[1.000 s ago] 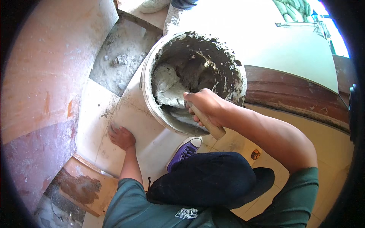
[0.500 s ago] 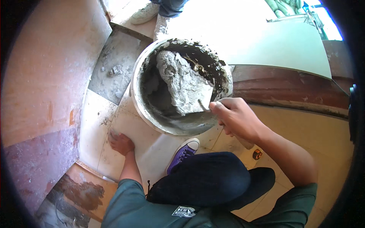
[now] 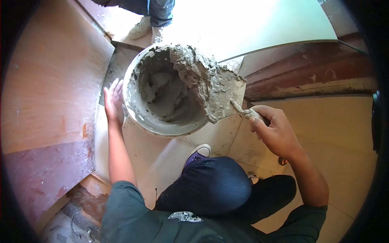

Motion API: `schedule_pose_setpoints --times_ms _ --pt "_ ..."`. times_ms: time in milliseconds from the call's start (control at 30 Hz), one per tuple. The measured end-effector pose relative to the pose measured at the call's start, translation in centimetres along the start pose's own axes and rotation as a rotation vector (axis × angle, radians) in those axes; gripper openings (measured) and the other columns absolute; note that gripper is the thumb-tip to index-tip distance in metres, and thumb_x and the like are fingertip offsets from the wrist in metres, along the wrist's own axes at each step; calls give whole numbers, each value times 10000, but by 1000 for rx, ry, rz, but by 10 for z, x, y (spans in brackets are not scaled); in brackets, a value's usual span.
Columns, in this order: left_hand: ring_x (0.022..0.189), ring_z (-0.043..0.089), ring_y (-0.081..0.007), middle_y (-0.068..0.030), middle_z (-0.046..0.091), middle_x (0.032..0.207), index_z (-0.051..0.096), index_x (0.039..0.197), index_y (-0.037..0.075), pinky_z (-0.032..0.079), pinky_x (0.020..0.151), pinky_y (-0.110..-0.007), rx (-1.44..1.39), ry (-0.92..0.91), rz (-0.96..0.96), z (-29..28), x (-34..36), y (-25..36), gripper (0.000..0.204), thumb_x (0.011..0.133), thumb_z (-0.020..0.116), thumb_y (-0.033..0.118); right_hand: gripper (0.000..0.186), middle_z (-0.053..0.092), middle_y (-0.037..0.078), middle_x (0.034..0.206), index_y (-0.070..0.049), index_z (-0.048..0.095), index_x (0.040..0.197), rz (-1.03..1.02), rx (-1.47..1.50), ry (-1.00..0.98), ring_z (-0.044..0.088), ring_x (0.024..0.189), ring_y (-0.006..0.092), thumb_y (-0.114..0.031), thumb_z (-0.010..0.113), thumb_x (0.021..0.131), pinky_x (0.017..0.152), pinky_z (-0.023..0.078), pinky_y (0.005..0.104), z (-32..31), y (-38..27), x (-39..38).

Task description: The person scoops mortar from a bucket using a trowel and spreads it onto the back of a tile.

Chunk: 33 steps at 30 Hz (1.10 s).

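Observation:
A round bucket point(image 3: 130, 106), its walls smeared grey, stands before me with wet mortar point(image 3: 166, 97) low inside it. My right hand point(image 3: 275, 129) is closed round the handle of a trowel point(image 3: 238, 87). Thick mortar is heaped on the trowel's blade, which is over the right part of the bucket and reaches past its rim. My left hand point(image 3: 114, 100) is at the bucket's left side, fingers stretched out and up along the outer wall. Whether the palm presses on the wall is hard to tell.
A co-worker's legs point(image 3: 160, 12) and dusty shoes point(image 3: 139, 28) are beyond the bucket. Wooden panels point(image 3: 56, 81) rise on my left. A brown ledge point(image 3: 308, 69) and a pale board point(image 3: 275, 24) lie at the right and back. A small orange and black object point(image 3: 282, 161) rests on the tiles.
The mortar-laden trowel has come up and right, out over the bucket's rim. My left hand has left the floor and moved up to the bucket's side.

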State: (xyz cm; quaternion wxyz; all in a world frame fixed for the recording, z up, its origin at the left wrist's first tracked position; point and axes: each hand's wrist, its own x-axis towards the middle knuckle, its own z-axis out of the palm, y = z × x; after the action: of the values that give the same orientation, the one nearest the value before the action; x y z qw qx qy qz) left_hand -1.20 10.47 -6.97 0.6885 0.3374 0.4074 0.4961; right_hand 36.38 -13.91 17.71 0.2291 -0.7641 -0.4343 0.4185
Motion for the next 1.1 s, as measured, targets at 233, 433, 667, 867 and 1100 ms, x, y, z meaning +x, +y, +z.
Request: schedule_pose_setpoints --times_ms 233,433,667,867,1100 --pt "1282 553 -282 -162 596 1392 510 1426 -23 400 1124 -413 66 -256 -255 76 9 46 695 1041 422 549 295 690 198 855 22 668 1068 -191 -21 109 645 727 300 -213 640 892 695 498 394 -6 29 -15" --pt "1272 562 -289 -165 604 1378 532 1398 -26 407 1125 -426 -31 -270 -184 100 -29 37 570 1069 410 423 329 676 218 967 -28 665 1097 -462 -269 294 661 885 392 -271 681 875 785 516 483 -9 74 -35" --pt "1111 663 -256 -150 684 1226 602 1315 -26 514 1003 -373 49 -202 -85 100 -55 37 436 996 571 270 218 629 154 844 -69 652 928 -625 -539 336 625 788 360 -282 678 887 670 491 499 16 134 -16" --pt "1045 693 -255 -170 705 1174 630 1261 -36 553 947 -395 59 -315 -91 158 -74 51 447 983 585 312 148 620 137 861 -75 655 938 -657 -664 462 603 755 327 -221 643 917 669 501 491 38 177 -20" --pt "1023 687 -216 -134 701 1161 612 1269 -32 546 944 -349 109 -337 -79 154 -84 59 418 990 597 279 328 665 185 1023 -95 687 1102 -390 -544 118 662 888 374 -365 547 979 750 532 510 67 276 -10"
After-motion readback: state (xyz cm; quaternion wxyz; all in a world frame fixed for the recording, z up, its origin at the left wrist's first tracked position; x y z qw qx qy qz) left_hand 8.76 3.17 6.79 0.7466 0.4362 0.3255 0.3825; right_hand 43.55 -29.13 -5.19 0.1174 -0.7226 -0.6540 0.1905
